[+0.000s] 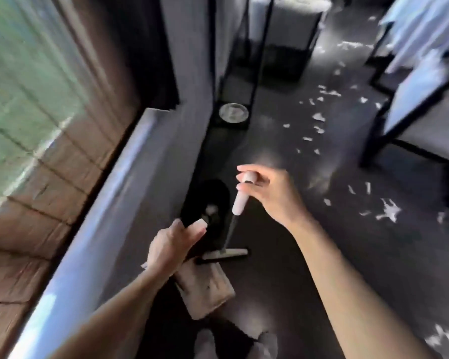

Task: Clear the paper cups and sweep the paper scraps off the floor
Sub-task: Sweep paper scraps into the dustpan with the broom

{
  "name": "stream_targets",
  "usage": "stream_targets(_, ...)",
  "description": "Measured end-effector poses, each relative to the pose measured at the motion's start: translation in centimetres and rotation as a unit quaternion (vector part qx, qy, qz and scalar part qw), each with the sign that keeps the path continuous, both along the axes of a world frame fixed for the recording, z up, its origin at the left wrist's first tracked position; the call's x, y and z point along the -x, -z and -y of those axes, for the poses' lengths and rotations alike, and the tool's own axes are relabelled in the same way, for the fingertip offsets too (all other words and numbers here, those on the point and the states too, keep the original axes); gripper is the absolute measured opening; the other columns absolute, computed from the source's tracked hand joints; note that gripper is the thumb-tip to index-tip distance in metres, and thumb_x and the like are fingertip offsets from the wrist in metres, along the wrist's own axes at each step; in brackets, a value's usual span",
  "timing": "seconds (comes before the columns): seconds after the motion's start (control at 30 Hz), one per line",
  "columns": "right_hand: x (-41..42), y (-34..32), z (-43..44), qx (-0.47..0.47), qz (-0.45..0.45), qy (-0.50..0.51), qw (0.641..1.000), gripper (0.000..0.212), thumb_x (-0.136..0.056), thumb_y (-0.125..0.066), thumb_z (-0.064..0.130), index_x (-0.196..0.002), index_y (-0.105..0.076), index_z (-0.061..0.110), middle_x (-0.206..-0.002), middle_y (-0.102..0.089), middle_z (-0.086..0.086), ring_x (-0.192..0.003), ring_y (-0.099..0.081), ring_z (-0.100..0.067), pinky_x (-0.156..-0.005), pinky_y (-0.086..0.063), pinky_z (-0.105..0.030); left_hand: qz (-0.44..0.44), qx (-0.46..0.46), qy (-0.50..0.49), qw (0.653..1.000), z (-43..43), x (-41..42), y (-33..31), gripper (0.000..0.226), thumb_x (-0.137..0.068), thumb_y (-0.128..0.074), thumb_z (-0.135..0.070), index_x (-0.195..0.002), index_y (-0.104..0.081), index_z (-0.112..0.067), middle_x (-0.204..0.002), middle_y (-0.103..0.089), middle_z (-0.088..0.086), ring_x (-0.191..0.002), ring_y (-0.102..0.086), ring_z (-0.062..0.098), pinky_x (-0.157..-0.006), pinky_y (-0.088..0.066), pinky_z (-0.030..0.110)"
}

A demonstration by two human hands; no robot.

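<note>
I count two hands, one broom, one dustpan and one black bin. The paper scraps (388, 211) are too many and too blurred for an exact count, surely more than a dozen. They lie spread on the dark floor (322, 255) to the right, well apart from the broom. One small pale piece shows inside the black bin (205, 195).

The right hand (270, 193) is closed on the pale top of the broom (238, 206), with thumb and fingers curled around it. The broom's head rests on the floor just beside the bin.

The left hand (170, 244) is also closed, with its fingers wrapped around a pale handle end. The beige dustpan (205, 288) hangs tilted just below this hand. I cannot tell clearly where the handle joins it.

One round glass dish (233, 112) stands farther back.
</note>
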State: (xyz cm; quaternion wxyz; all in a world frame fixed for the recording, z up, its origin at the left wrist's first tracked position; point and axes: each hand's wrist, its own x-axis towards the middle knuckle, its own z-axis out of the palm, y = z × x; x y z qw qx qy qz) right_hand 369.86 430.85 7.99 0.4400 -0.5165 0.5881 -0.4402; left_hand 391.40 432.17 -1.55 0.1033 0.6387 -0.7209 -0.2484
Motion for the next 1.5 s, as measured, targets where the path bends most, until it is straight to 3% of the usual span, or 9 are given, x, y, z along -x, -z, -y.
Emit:
stream_targets(0.17,6.1,0.2,-4.6,-0.004,-0.067,0.067,0.996,0.031,-0.078,-0.070,-0.005,-0.097,-0.067,0.019,-0.099,-0.069,-0.003,-0.097,-0.067,-0.021,-0.090,-0.052,-0.028,-0.115,-0.085,-0.100,0.985,-2.3,5.9,0.4,0.037,-0.083,-0.068,-0.044,-0.081,-0.046,-0.014,-0.073,-0.058,0.004,-0.072,-0.057,0.027,-0.063,-0.047,0.038)
stream_targets(0.37,12.5,-2.8,-7.7,0.050,-0.199,0.187,0.961,0.014,-0.077,-0.074,0.013,-0.081,-0.066,0.024,-0.083,-0.069,-0.001,-0.065,-0.052,-0.009,-0.059,-0.038,-0.013,-0.151,-0.095,-0.101,0.979,-4.2,10.9,0.9,0.038,-0.081,-0.074,-0.027,-0.087,-0.040,-0.012,-0.080,-0.052,-0.001,-0.069,-0.049,0.011,-0.052,-0.036,0.023)
stream_targets(0.6,17.7,-6.5,-10.3,0.104,-0.159,0.377,0.906,0.008,-0.077,-0.074,0.016,-0.082,-0.071,0.011,-0.074,-0.069,0.003,-0.068,-0.060,-0.012,-0.066,-0.046,-0.021,-0.189,-0.111,-0.092,0.971,-5.7,16.7,0.3,0.041,-0.083,-0.070,-0.031,-0.102,-0.041,-0.010,-0.090,-0.054,0.003,-0.079,-0.054,0.020,-0.065,-0.043,0.034)
stream_targets(0.77,21.0,-5.3,-13.1,0.090,-0.083,0.530,0.839,0.019,-0.079,-0.073,0.018,-0.069,-0.061,0.029,-0.067,-0.064,0.014,-0.070,-0.061,-0.008,-0.073,-0.052,-0.030,-0.222,-0.099,-0.061,0.968,-6.5,19.8,0.2,0.030,-0.087,-0.065,-0.030,-0.095,-0.039,-0.017,-0.092,-0.050,0.002,-0.087,-0.053,0.022,-0.056,-0.040,0.025)
stream_targets(0.87,22.0,-2.7,-15.0,0.036,-0.085,0.543,0.835,0.017,-0.080,-0.074,0.019,-0.074,-0.059,0.025,-0.069,-0.061,0.016,-0.078,-0.064,-0.014,-0.078,-0.053,-0.031,-0.223,-0.119,-0.038,0.967,-7.4,20.9,0.6,0.029,-0.090,-0.062,-0.025,-0.101,-0.037,-0.014,-0.095,-0.045,0.003,-0.086,-0.047,0.018,-0.043,-0.038,0.013)
stream_targets(1.0,22.3,1.7,-17.7,-0.051,-0.138,0.511,0.847,0.016,-0.082,-0.073,0.015,-0.087,-0.057,0.013,-0.081,-0.060,0.004,-0.076,-0.056,-0.015,-0.058,-0.037,-0.004,-0.201,-0.115,-0.018,0.973,-8.4,21.0,2.7,0.018,-0.093,-0.049,-0.008,-0.097,-0.031,-0.007,-0.089,-0.043,0.005,-0.076,-0.044,0.014,-0.046,-0.033,0.015)
stream_targets(1.2,22.3,4.8,-19.9,-0.124,-0.216,0.451,0.857,0.010,-0.091,-0.060,0.008,-0.097,-0.068,0.004,-0.072,-0.059,0.005,-0.065,-0.050,-0.011,-0.055,-0.035,-0.002,-0.175,-0.086,0.102,0.975,-8.6,21.5,3.8,0.018,-0.095,-0.047,-0.005,-0.100,-0.030,-0.009,-0.098,-0.043,0.007,-0.082,-0.046,0.014,-0.058,-0.039,0.020)
stream_targets(1.3,22.6,5.3,-20.1,-0.156,-0.201,0.451,0.856,0.014,-0.085,-0.062,0.005,-0.099,-0.063,0.007,-0.085,-0.072,0.000,-0.063,-0.052,-0.007,-0.054,-0.039,-0.009,-0.175,-0.086,0.118,0.974,-8.9,21.7,3.8,0.019,-0.095,-0.047,-0.005,-0.101,-0.030,-0.010,-0.099,-0.042,0.003,-0.082,-0.044,0.010,-0.061,-0.040,0.020)
stream_targets(1.5,22.9,2.3,-19.9,-0.061,-0.198,0.572,0.794,0.017,-0.090,-0.064,0.016,-0.106,-0.060,0.009,-0.067,-0.054,0.013,-0.074,-0.048,-0.014,-0.059,-0.029,-0.012,-0.181,-0.084,0.118,0.973,-9.3,21.3,4.2,0.019,-0.095,-0.047,-0.006,-0.102,-0.029,-0.011,-0.102,-0.042,0.006,-0.090,-0.046,0.017,-0.064,-0.041,0.021)
